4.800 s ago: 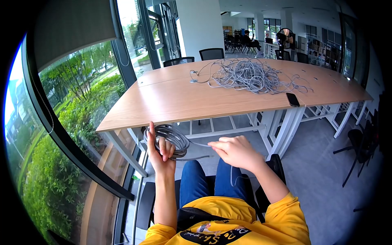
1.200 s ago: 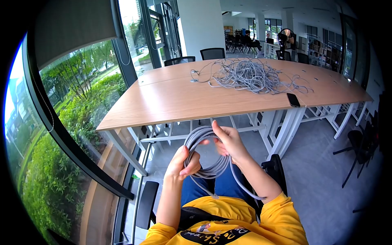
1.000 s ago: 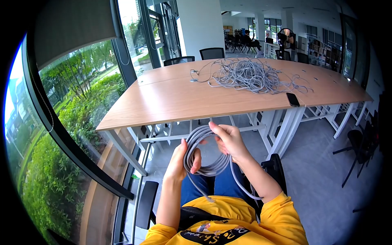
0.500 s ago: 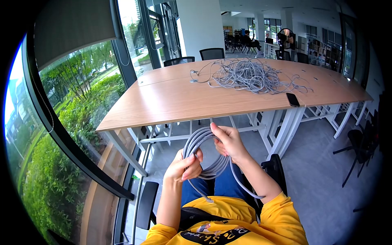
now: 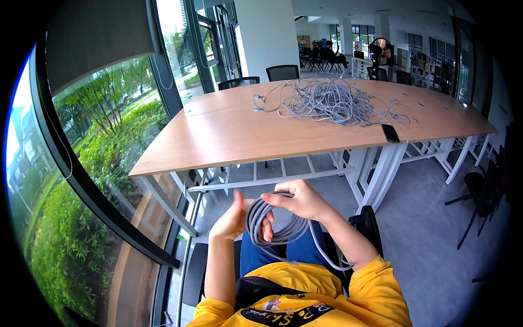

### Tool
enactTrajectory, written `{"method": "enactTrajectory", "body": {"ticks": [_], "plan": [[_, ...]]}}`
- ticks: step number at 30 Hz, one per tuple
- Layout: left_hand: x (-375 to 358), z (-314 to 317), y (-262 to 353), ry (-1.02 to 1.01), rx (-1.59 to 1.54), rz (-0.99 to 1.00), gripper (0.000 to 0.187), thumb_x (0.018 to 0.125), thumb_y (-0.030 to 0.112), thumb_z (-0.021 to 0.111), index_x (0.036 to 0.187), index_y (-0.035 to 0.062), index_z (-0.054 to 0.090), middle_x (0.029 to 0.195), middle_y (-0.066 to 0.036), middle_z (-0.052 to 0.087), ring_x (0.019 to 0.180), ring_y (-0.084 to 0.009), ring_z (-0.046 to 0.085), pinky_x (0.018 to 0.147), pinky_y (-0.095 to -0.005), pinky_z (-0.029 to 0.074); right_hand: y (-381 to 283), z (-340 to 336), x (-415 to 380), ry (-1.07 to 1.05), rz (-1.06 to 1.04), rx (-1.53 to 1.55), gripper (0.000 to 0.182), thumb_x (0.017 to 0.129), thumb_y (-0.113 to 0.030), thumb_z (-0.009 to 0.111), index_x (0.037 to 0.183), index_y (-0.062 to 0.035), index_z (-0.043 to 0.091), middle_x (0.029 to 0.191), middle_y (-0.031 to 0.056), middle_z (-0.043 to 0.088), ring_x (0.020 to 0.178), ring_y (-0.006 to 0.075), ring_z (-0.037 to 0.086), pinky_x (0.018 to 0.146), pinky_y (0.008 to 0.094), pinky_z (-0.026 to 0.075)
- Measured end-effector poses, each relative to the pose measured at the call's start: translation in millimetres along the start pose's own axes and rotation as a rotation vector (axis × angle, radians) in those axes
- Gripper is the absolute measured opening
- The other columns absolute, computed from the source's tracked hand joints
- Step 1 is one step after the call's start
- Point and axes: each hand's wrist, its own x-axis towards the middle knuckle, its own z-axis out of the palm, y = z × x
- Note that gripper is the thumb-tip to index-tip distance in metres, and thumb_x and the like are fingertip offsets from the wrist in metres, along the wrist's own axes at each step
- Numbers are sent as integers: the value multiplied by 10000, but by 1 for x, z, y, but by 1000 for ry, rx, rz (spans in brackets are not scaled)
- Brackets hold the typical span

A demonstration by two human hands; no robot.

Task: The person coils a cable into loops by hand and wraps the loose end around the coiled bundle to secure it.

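A grey network cable wound into a round coil (image 5: 254, 219) hangs above my lap. My right hand (image 5: 300, 200) grips the coil's top, its thumb pressed over the turns. At the coil's left side is my left hand (image 5: 231, 220), thumb raised off the cable and fingers reaching behind the turns, with fingertips showing through the middle. One loose length of the cable (image 5: 322, 249) runs from the coil's right side down towards my right forearm. The cable's other end, low by my shirt, is blurred.
A wooden table (image 5: 218, 139) stands ahead, bearing a large tangle of grey cables (image 5: 329, 102) and a black phone (image 5: 390, 133) near its front edge. White table legs (image 5: 376, 177) are in front of my knees. Windows line the left. A person (image 5: 330, 52) sits far back.
My right hand has moved its hold over the top of the coil, which sits slightly lower. My left thumb has lifted off the cable, and that hand has opened.
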Motion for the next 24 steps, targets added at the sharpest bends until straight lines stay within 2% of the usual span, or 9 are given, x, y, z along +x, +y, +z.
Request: {"method": "enactTrajectory", "body": {"ticks": [3,8,12,14,15,16,19,21,24], "plan": [[1,9,0,26,18,-11,435,817,366,555,918,-45,455,580,-147,548,381,-143,499,366,-212,412,-3,-2,0,-4,89,-6,338,795,-295,612,647,7,578,574,-25,510,572,34,417,501,199,321],[7,28,-6,54,-203,44,376,781,238,605,950,-26,397,551,-97,507,375,-140,482,365,-207,400,-1,-2,3,92,3,71,356,803,-308,603,626,-2,561,514,-26,469,483,29,402,435,192,300],[7,19,-22,-148,-181,209,288,805,177,563,940,-23,405,468,-39,454,348,-97,434,374,-175,350,-8,-5,4,164,168,227,464,799,-398,585,499,-74,444,446,-49,362,404,16,314,372,193,220],[6,17,-24,-314,-569,162,211,830,150,505,914,-14,402,406,13,409,319,-44,399,298,-152,262,-3,-3,2,148,301,465,450,805,-403,578,531,-73,440,440,-56,347,354,21,296,339,188,192],[5,19,-23,-308,-540,168,347,850,123,465,1128,-49,349,392,41,397,311,-12,371,301,-145,260,-1,-1,2,156,287,481,449,803,-421,571,547,-80,429,431,-58,327,327,25,275,319,188,170],[5,21,-22,-306,-540,170,347,850,123,465,1128,-49,349,392,41,397,311,-12,371,301,-145,260,0,0,1,153,288,481,449,803,-421,571,547,-80,429,431,-58,327,327,25,275,319,188,170],[7,24,-21,-404,-596,162,756,847,114,463,1340,51,-106,404,49,410,300,-26,355,305,-155,265,8,1,0,165,254,486,406,834,-390,538,590,-77,450,438,-45,345,341,25,294,327,191,205],[7,25,-23,-363,-604,194,752,845,112,464,1345,65,-95,405,46,410,298,-30,349,309,-156,269,19,-3,0,28,108,504,320,885,-341,457,723,-64,449,508,0,415,402,60,402,383,197,325],[9,29,-18,-317,-630,235,758,844,109,468,1352,101,-95,403,39,404,293,-35,333,314,-166,262,20,3,0,77,-22,392,274,887,-312,460,881,-39,480,648,7,490,484,60,459,444,201,392]]}}
